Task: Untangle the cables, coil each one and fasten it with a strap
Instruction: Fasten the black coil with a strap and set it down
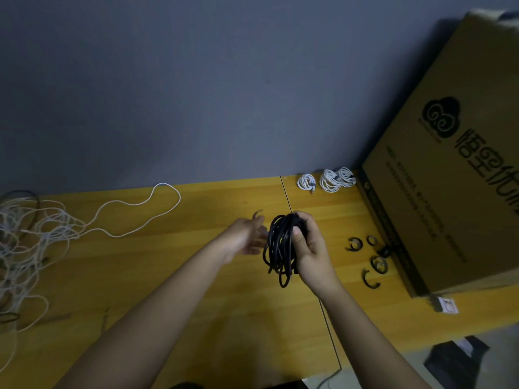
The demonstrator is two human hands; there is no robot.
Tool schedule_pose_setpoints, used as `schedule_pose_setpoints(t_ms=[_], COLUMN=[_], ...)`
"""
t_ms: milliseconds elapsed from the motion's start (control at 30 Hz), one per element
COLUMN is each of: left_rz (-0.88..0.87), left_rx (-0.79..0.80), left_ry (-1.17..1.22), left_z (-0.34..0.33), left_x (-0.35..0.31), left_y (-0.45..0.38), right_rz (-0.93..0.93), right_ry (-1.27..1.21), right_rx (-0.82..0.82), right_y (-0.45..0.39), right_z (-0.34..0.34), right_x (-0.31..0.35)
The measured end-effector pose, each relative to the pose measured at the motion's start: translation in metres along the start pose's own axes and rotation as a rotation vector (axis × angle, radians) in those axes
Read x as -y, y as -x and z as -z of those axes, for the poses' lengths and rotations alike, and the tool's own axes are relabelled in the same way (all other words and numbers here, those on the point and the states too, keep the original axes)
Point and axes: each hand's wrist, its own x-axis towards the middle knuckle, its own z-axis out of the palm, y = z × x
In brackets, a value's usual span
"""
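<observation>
— Right hand (310,248) grips the black cable coil (280,245) above the wooden table (196,276), as I see it; left hand (247,234) is beside it, fingers loose, holding nothing.

— And the rest?

— White tangle (28,237) far left, three white coils (327,179) at the far edge, straps (370,259) right by the cardboard box (449,178).

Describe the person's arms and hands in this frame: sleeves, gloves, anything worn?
Both forearms are bare up to the frame edge, with no sleeves in view. The left hand and right hand wear no gloves. No watch, bracelet or strap shows at either wrist, and no rings are visible on the fingers, though the picture is dim and slightly blurred. No markings show.
</observation>
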Motion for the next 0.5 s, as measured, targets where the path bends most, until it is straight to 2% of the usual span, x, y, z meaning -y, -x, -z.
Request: schedule_pose_setpoints(t_ms=[67,133,200,300,500], left_rz=[0.025,-0.065,-0.152,-0.221,-0.307], left_rx=[0.089,0.173,0.132,0.031,0.119], left_ry=[-0.06,-0.011,0.034,-0.096,-0.128], left_z=[0.002,0.005,0.009,0.015,0.018], left_x=[0.0,-0.001,-0.004,-0.014,-0.03], left_y=[0.005,0.009,0.012,0.014,0.028], right_rz=[0.022,0.031,0.022,-0.014,-0.042], right_ry=[0.034,0.081,0.119,0.18,0.274], right_rx=[0.016,0.025,0.042,0.11,0.175], right_y=[0.0,0.0,0.003,0.008,0.009], right_z=[0.001,0.003,0.005,0.008,0.017], right_x=[-0.001,-0.003,-0.004,-0.005,-0.003])
